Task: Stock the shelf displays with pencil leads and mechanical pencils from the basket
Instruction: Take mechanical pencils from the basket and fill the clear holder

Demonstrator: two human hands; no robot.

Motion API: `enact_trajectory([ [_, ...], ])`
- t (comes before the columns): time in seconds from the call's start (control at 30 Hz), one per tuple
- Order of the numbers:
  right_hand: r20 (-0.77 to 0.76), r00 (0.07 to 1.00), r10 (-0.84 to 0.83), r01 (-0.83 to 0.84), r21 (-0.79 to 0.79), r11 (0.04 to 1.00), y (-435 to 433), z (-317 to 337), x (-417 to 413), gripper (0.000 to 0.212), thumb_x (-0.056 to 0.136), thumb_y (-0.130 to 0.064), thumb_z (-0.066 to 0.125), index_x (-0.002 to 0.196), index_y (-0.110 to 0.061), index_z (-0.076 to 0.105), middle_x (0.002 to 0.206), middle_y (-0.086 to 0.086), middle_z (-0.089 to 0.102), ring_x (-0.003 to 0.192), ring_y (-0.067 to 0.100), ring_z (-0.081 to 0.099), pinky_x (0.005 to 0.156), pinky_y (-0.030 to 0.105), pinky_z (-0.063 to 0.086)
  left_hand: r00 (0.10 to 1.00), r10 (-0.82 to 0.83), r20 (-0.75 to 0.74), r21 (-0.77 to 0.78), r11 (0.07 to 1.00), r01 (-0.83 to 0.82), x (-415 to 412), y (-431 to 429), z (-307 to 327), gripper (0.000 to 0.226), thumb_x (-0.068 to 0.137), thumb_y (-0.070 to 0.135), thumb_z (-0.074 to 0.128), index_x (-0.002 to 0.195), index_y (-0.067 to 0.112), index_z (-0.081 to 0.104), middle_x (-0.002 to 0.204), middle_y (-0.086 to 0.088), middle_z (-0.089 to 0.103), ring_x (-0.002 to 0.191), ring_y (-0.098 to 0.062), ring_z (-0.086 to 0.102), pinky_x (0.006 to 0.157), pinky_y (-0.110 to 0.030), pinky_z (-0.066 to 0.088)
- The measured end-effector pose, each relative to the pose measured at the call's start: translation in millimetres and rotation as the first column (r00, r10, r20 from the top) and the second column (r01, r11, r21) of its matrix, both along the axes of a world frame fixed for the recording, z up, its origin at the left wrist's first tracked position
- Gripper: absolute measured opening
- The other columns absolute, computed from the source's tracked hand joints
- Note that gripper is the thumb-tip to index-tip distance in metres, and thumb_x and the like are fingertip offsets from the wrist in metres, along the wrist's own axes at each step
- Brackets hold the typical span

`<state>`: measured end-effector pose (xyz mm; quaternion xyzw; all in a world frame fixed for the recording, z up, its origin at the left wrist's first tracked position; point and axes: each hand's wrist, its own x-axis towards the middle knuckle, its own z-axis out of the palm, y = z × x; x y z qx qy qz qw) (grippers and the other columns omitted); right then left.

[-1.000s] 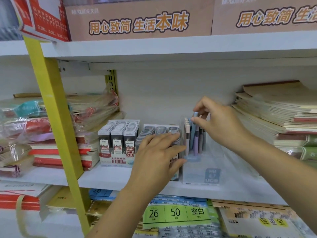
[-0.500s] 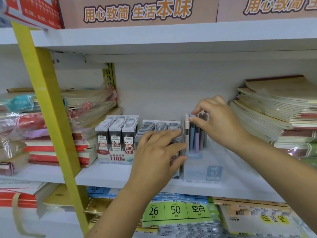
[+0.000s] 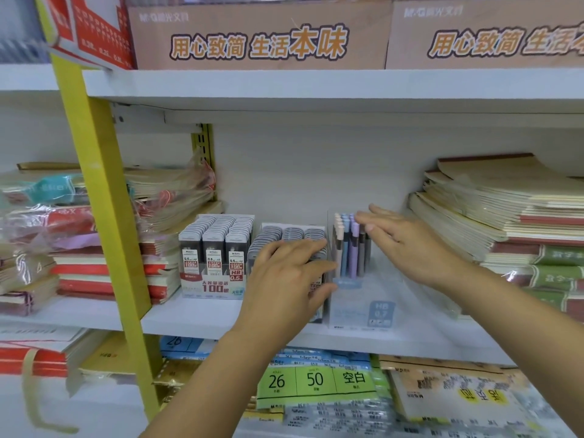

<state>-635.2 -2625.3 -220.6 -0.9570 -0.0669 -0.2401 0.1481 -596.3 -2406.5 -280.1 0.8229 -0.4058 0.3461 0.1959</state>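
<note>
On the middle shelf (image 3: 196, 314) of a white store rack, two trays of pencil leads stood side by side: a 0.5 HB lead tray (image 3: 218, 248) on the left and a second lead tray (image 3: 292, 232) just right of it. Touching that second tray was a clear display box (image 3: 363, 311) marked HB 0.7, with pastel mechanical pencils (image 3: 349, 245) standing upright at its back. The left hand (image 3: 284, 279) lay over the front of the second tray, its fingers (image 3: 303, 248) spread and nearly straight across the lead cases, the thumb low by the clear box's left wall. The right hand (image 3: 407, 245) reached in from the right with fingers (image 3: 369, 221) flat and together, holding nothing, the tips at the pencil tops. Stacked notebooks (image 3: 505, 210) lay at the right, and a yellow upright (image 3: 104, 216) crossed the left.
</note>
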Motion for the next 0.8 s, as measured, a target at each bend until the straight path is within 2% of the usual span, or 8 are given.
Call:
enact_trajectory([
  [0.13, 0.070, 0.998, 0.005, -0.017, 0.163, 0.986, 6.4, 2.1, -21.4, 0.040, 0.105, -0.027, 0.035, 0.145, -0.029, 0.043, 0.148, -0.021, 0.035, 0.140, -0.007, 0.017, 0.109, 0.015, 0.011, 1.000, 0.005, 0.016, -0.009, 1.000, -0.005, -9.8, 0.0, 2.6, 0.035, 0.086, 0.035, 0.076, 0.119, 0.026, 0.073, 0.143, -0.001, 0.059, 0.137, -0.024, 0.049, 0.117, -0.049, 0.028],
  [0.27, 0.355, 0.934, -0.027, -0.151, 0.463, 0.873, 32.1, -43.1, -79.3, 0.024, 0.098, -0.025, 0.047, 0.108, -0.038, 0.064, 0.096, -0.032, 0.064, 0.095, -0.008, 0.058, 0.078, 0.006, 0.040, 0.989, -0.074, 0.131, -0.162, 0.982, 0.094, -31.8, 12.7, -40.9, 0.026, 0.090, 0.029, 0.067, 0.112, 0.018, 0.074, 0.124, -0.001, 0.069, 0.117, -0.022, 0.059, 0.102, -0.035, 0.038],
  [0.33, 0.298, 0.954, -0.007, -0.158, 0.526, 0.836, 44.1, -97.0, -100.9, 0.019, 0.094, -0.026, 0.050, 0.098, -0.033, 0.067, 0.092, -0.020, 0.067, 0.087, 0.003, 0.062, 0.073, 0.013, 0.046, 0.985, -0.146, 0.090, -0.185, 0.969, 0.161, -49.1, 24.1, -95.4, 0.024, 0.091, 0.026, 0.063, 0.109, 0.015, 0.073, 0.111, -0.002, 0.071, 0.104, -0.021, 0.059, 0.092, -0.031, 0.042],
  [0.4, 0.122, 0.993, 0.007, -0.076, 0.569, 0.819, 54.0, -168.9, -114.2, 0.015, 0.094, -0.021, 0.054, 0.098, -0.028, 0.067, 0.094, -0.016, 0.067, 0.085, 0.005, 0.061, 0.071, 0.014, 0.046, 0.978, -0.146, -0.146, -0.108, 0.985, 0.131, -67.6, 38.3, -164.4, 0.025, 0.092, 0.027, 0.063, 0.113, 0.015, 0.071, 0.110, -0.004, 0.070, 0.101, -0.022, 0.059, 0.088, -0.032, 0.045],
  [0.47, -0.176, 0.984, -0.009, 0.115, 0.600, 0.792, 61.7, -253.4, -124.8, 0.018, 0.094, -0.015, 0.057, 0.104, -0.027, 0.066, 0.098, -0.016, 0.065, 0.085, 0.004, 0.059, 0.069, 0.010, 0.044, 0.847, -0.060, -0.528, 0.001, 0.997, 0.072, -83.9, 52.0, -238.7, 0.030, 0.094, 0.028, 0.065, 0.123, 0.020, 0.066, 0.122, -0.002, 0.064, 0.108, -0.022, 0.059, 0.091, -0.035, 0.050],
  [0.57, -0.592, 0.805, -0.030, 0.426, 0.543, 0.723, 68.7, -377.5, -142.9, 0.030, 0.093, -0.012, 0.060, 0.122, -0.017, 0.060, 0.115, 0.005, 0.062, 0.098, 0.017, 0.059, 0.087, 0.027, 0.048, 0.472, 0.080, -0.878, 0.137, 0.987, 0.088, -102.8, 69.3, -342.8, 0.047, 0.094, 0.028, 0.068, 0.138, 0.018, 0.055, 0.139, -0.005, 0.054, 0.126, -0.022, 0.053, 0.108, -0.033, 0.040],
  [0.67, -0.829, 0.559, 0.025, 0.587, 0.417, 0.695, 74.9, -467.2, -164.2, 0.044, 0.092, -0.016, 0.065, 0.134, -0.012, 0.052, 0.126, 0.013, 0.058, 0.110, 0.021, 0.057, 0.089, 0.025, 0.043, 0.187, 0.270, -0.944, 0.294, 0.949, 0.112, -117.5, 85.0, -418.9, 0.062, 0.093, 0.031, 0.070, 0.147, 0.016, 0.044, 0.150, -0.008, 0.045, 0.140, -0.024, 0.040, 0.111, -0.026, 0.028],
  [0.8, -0.919, 0.395, 0.004, 0.657, 0.286, 0.697, 85.7, -540.6, -175.0, 0.047, 0.090, -0.025, 0.067, 0.134, -0.014, 0.053, 0.129, 0.010, 0.060, 0.114, 0.022, 0.057, 0.079, 0.017, 0.035, 0.012, 0.394, -0.919, 0.394, 0.919, 0.025, -127.3, 99.6, -480.4, 0.068, 0.087, 0.031, 0.076, 0.146, 0.015, 0.045, 0.144, -0.013, 0.048, 0.129, -0.027, 0.049, 0.104, -0.029, 0.038],
])
